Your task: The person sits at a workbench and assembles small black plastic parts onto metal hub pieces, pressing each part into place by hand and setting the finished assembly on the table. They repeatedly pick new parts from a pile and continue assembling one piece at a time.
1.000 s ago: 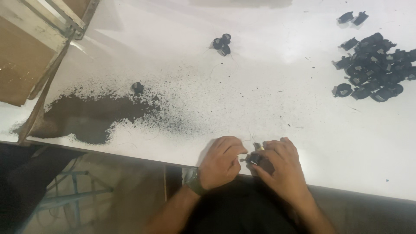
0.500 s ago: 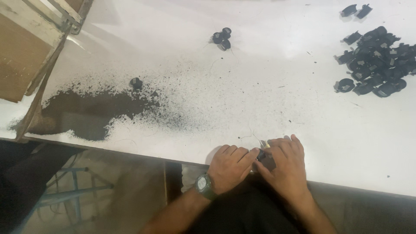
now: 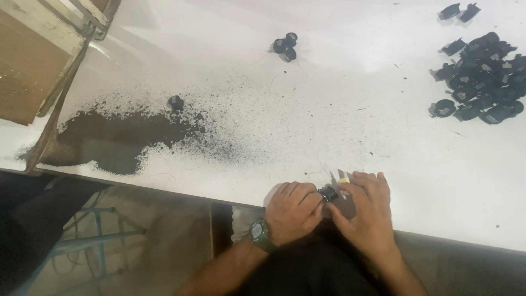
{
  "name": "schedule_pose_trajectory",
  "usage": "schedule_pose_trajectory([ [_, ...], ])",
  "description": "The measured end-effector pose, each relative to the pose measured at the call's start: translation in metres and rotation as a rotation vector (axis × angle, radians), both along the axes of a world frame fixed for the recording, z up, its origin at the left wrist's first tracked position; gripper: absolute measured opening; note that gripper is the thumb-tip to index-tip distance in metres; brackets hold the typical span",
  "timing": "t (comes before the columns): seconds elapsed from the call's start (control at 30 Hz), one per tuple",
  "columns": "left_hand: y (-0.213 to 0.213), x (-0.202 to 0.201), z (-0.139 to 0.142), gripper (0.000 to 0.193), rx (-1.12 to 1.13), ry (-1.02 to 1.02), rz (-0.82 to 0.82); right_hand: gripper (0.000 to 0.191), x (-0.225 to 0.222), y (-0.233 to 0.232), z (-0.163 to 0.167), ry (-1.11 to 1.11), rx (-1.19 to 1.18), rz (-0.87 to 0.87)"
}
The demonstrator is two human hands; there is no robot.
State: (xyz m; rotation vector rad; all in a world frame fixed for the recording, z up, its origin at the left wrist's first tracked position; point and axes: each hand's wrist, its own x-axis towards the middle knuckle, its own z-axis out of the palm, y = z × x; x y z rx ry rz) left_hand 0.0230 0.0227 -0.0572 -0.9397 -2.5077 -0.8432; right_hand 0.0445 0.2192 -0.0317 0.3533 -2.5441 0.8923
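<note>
At the near edge of the white table, my left hand and my right hand meet over a small black round part. Both hands pinch it between their fingertips. A thin pale blade-like tool pokes up from under my right fingers. A dark watch sits on my left wrist. What lies under my palms is hidden.
A heap of several black parts lies at the far right. A small cluster of black parts sits at the top centre, and a single one by a spread of dark powder. A wooden crate stands at the left.
My hands have stayed at the table edge and closed together on the small black part. The view has shifted slightly, with the watch now showing.
</note>
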Motion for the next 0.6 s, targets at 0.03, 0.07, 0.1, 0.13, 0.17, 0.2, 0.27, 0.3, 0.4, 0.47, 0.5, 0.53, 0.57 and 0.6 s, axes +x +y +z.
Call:
schedule_pose_trajectory([
  [0.03,-0.001,0.000,0.000,0.014,-0.003,0.003,0.003,0.041,0.003,0.001,-0.002,0.043,-0.040,-0.015],
  [0.07,-0.001,-0.001,-0.001,0.014,-0.005,0.005,0.007,0.034,0.005,0.002,-0.006,0.087,-0.079,-0.030],
  [0.1,-0.002,-0.002,-0.002,0.015,-0.014,-0.003,0.004,0.029,0.007,0.002,-0.010,0.128,-0.118,-0.045],
  [0.13,-0.002,-0.003,-0.004,0.015,-0.022,-0.013,0.000,0.028,0.008,0.001,-0.015,0.142,-0.148,-0.012],
  [0.17,-0.003,-0.003,-0.005,0.016,-0.031,-0.024,-0.006,0.027,0.010,0.000,-0.019,0.155,-0.179,0.018],
  [0.2,-0.003,-0.004,-0.006,0.016,-0.033,-0.013,-0.002,0.026,0.011,0.000,-0.024,0.168,-0.212,0.046],
  [0.27,-0.004,-0.005,-0.009,0.016,-0.038,0.012,0.003,0.027,0.010,-0.002,-0.032,0.138,-0.194,0.080],
  [0.3,-0.004,-0.005,-0.009,0.015,-0.036,0.004,0.003,0.028,0.010,-0.002,-0.034,0.124,-0.185,0.098],
  [0.4,-0.005,-0.006,-0.009,0.014,-0.012,-0.006,0.004,0.028,0.009,-0.003,-0.035,0.101,-0.134,0.083],
  [0.47,-0.006,-0.005,-0.007,0.013,0.024,-0.001,0.001,0.028,0.007,-0.003,-0.033,0.105,-0.123,0.092],
  [0.5,-0.006,-0.006,-0.006,0.013,0.038,-0.002,0.000,0.029,0.007,-0.004,-0.032,0.107,-0.118,0.096],
  [0.53,-0.006,-0.006,-0.005,0.013,0.053,-0.003,-0.001,0.029,0.007,-0.004,-0.031,0.115,-0.129,0.101],
  [0.57,-0.006,-0.006,-0.004,0.013,0.067,-0.004,-0.002,0.028,0.007,-0.005,-0.030,0.124,-0.141,0.107],
  [0.6,-0.007,-0.005,-0.002,0.012,0.078,-0.008,-0.003,0.028,0.008,-0.006,-0.030,0.131,-0.153,0.111],
])
